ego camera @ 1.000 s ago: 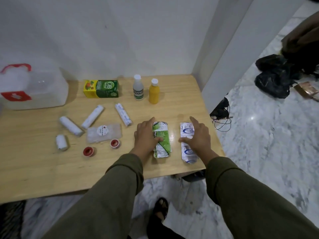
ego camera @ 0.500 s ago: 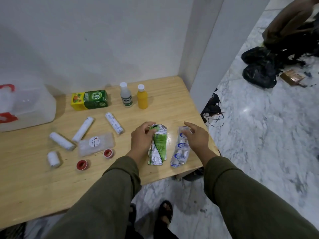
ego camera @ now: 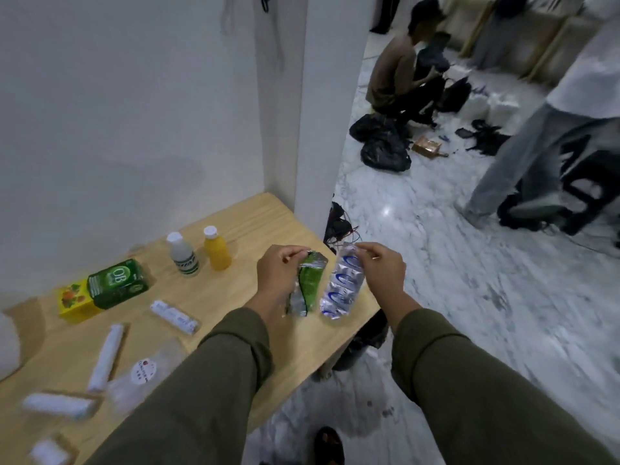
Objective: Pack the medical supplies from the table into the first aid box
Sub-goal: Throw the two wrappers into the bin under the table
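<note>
Hands: my left hand [ego camera: 280,276] pinches green packet [ego camera: 310,283], right hand [ego camera: 382,275] pinches blue packet [ego camera: 342,286], over tabletop [ego camera: 255,229] right edge; bottles [ego camera: 183,253], rolls [ego camera: 105,357] unpacked.

Both hands raised; L hand [ego camera: 280,278], R hand [ego camera: 382,275] apparently pinching.

A white wall [ego camera: 127,112] stands in front of me, and a white pillar [ego camera: 332,95] rises at the far corner of my wooden table [ego camera: 248,223]. To my right the floor [ego camera: 469,297] is white marble with grey veins, catching a spot of glare. Black bags [ego camera: 382,146] lie on it near a crouching person [ego camera: 402,72]. Another person's grey trouser leg [ego camera: 513,162] crosses at the right. Black cables [ego camera: 339,226] sit by the pillar's foot.
</note>
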Motion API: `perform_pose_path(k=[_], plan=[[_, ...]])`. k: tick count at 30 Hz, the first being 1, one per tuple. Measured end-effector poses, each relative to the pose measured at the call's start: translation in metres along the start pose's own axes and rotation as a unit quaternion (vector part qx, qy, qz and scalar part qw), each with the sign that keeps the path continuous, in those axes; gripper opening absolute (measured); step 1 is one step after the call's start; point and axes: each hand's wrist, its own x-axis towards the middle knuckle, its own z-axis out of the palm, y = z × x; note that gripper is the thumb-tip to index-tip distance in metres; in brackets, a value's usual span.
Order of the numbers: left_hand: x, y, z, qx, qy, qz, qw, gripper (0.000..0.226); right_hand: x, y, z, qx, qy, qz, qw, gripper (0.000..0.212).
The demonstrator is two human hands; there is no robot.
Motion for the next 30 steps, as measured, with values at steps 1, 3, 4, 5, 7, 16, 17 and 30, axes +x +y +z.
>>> perform_pose_path(k=[1, 3, 4, 5, 7, 16, 17, 30], plan=[[0.007, 0.009, 0.007, -0.002, -0.011, 0.015, 1.000, 0.016, 0.003, -0.001, -0.009, 0.018, 0.022, 0.008, 1.000, 0.010], [0.018, 0.026, 0.024, -0.015, -0.026, 0.040, 0.999, 0.015, 0.010, -0.001, -0.026, 0.034, 0.060, 0.022, 0.997, 0.007], [0.023, 0.037, 0.034, -0.021, -0.036, 0.050, 0.998, 0.015, 0.017, 0.001, -0.036, 0.036, 0.081, 0.028, 0.996, 0.006], [0.028, 0.046, 0.045, -0.025, -0.048, 0.060, 0.997, 0.015, 0.024, 0.004, -0.045, 0.036, 0.101, 0.037, 0.994, 0.006], [0.039, 0.061, 0.067, -0.021, -0.078, 0.079, 0.994, 0.015, 0.041, 0.013, -0.060, 0.034, 0.134, 0.063, 0.988, 0.008], [0.115, 0.046, 0.182, 0.063, -0.192, 0.051, 0.978, 0.015, 0.128, 0.095, -0.070, 0.047, 0.137, 0.166, 0.975, 0.008], [0.121, 0.039, 0.193, 0.077, -0.212, 0.039, 0.973, 0.015, 0.134, 0.105, -0.067, 0.050, 0.129, 0.179, 0.974, 0.006], [0.164, -0.045, 0.275, 0.222, -0.359, -0.058, 0.905, 0.017, 0.177, 0.207, -0.004, -0.017, -0.002, 0.301, 0.953, 0.005]])
